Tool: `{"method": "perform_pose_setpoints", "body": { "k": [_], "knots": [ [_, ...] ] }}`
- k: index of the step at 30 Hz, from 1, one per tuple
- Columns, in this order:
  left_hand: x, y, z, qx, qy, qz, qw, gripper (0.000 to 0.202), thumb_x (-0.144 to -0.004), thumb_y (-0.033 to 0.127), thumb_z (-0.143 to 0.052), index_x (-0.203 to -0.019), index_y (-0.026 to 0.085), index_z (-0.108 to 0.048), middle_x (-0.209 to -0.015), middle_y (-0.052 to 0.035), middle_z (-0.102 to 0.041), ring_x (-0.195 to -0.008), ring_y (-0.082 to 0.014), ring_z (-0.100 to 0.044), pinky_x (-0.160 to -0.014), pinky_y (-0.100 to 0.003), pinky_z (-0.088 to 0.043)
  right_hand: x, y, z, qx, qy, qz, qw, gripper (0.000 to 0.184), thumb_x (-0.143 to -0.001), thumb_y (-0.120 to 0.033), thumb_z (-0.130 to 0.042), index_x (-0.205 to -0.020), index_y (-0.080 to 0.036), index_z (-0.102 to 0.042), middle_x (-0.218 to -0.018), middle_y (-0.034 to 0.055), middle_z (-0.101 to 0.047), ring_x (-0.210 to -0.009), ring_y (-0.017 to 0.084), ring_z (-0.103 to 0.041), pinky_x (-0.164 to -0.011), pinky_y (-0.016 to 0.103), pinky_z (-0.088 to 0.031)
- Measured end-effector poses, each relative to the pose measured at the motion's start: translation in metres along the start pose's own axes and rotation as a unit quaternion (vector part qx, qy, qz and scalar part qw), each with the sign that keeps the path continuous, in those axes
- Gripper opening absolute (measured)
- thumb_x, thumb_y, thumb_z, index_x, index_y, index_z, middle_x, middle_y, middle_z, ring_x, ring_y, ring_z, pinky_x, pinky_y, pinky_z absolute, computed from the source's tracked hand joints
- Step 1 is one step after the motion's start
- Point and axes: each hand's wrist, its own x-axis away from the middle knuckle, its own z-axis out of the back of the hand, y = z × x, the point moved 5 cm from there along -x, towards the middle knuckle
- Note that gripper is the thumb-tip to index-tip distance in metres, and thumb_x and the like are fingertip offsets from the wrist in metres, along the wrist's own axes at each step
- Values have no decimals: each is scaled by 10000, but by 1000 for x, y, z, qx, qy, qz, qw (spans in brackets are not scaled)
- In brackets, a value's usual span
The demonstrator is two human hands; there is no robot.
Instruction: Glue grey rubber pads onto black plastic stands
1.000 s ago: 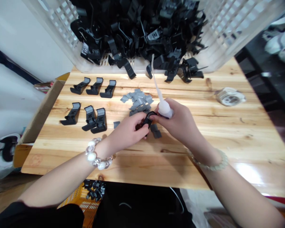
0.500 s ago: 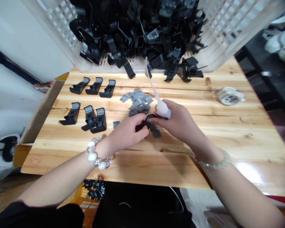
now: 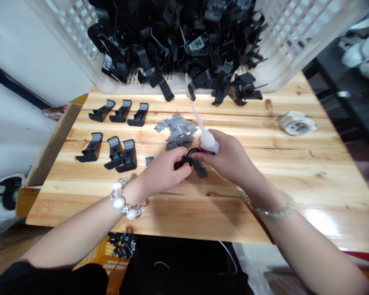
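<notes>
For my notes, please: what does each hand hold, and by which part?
Right hand: a bottle, by its body below the nozzle. Left hand: a black piece; the exact place is hidden.

A pale wall (image 3: pixel 33 37) rose at ten o'clock, where a dark bar (image 3: pixel 15 90) slanted. The knotty wooden table (image 3: pixel 332 180) filled the centre, with white glare (image 3: pixel 321 221) toward four o'clock. A dark, blurred structure (image 3: pixel 329 82) stood at two.

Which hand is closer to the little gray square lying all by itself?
Left. The left hand is just to the right of the lone gray square; the right hand, holding a white-topped bottle, is farther right, beyond the left hand.
</notes>
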Motion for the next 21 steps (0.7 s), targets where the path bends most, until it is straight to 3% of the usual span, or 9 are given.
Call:
{"method": "perform_pose_setpoints", "body": {
  "k": [13,21],
  "knots": [
    [0,0,0,26,-5,12,1000,79,-823,228,-515,-861,195,-575,-669,12,-639,-599,-148,-619,-573,-257,-476,0,1,0,-8,4,-19,1000,163,-706,-222,-733,-810,-186,-612,-711,-5,-619,-657,161,-549,-627,291,-414],
    [-1,-3,-3,70,-28,32,997,56,-837,221,-510,-869,187,-541,-709,4,-656,-608,-138,-644,-495,-211,-472,0,1,-1,-5,5,-18,1000,171,-705,-230,-742,-789,-179,-603,-703,-10,-612,-646,150,-538,-616,286,-406]
  ]
}}
